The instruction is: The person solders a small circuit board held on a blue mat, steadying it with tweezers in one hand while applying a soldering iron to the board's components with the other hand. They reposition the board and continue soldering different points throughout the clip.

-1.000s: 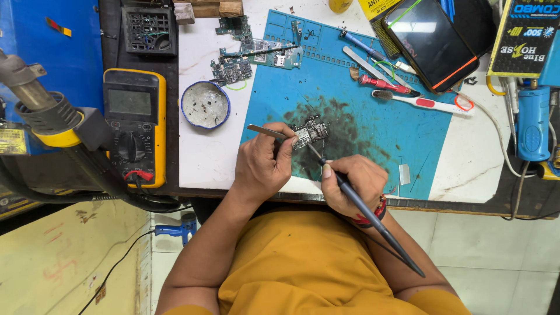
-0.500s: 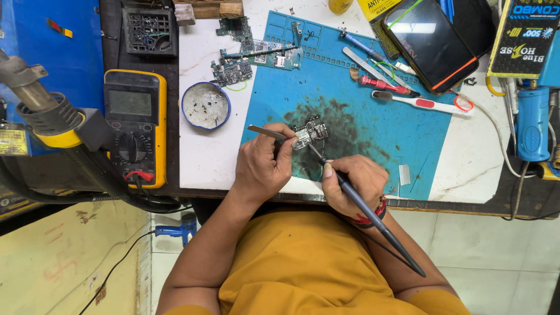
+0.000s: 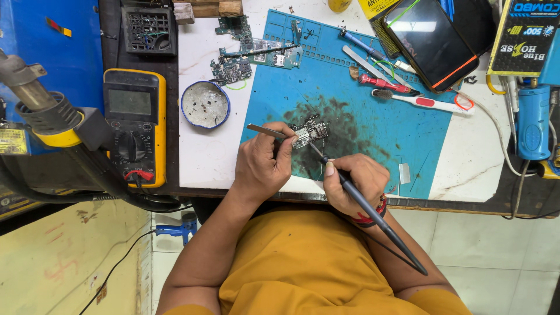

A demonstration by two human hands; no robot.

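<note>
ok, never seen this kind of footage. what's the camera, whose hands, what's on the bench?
There is one view, from a camera worn on the person's head, looking straight down at a repair bench. No machine: both hands belong to the wearer, in a yellow shirt.

The left hand holds tweezers against a small circuit board. The right hand holds a dark soldering iron like a pen, its tip at the board.

The board lies on a blue mat with a sooty patch. Around it lie more circuit boards, a round tin, a yellow meter, a phone, a toothbrush and a hot-air nozzle at the left.
</note>
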